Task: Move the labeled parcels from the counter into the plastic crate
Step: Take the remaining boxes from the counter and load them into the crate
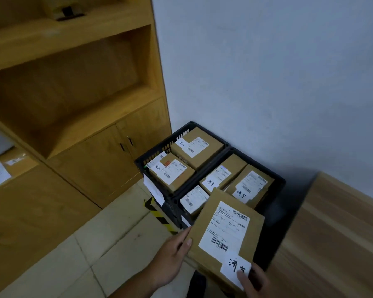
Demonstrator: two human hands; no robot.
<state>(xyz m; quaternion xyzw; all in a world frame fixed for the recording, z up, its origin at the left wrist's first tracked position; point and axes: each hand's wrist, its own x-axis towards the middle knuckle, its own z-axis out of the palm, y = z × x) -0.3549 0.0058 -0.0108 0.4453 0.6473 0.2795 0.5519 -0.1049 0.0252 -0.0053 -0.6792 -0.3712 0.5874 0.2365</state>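
Observation:
I hold a flat cardboard parcel with a white shipping label and a handwritten white tag, above the near edge of the black plastic crates. My left hand grips its left edge, thumb on top. My right hand grips its near right corner, thumb pressing the handwritten tag. The two black crates stand side by side on the floor in the corner. The far crate holds three labeled boxes; the near crate holds several labeled boxes.
A wooden shelf unit with cupboard doors stands left of the crates. A wooden counter at left carries another labeled parcel. A wooden surface lies at right. Yellow-black tape marks the tiled floor. A white wall is behind.

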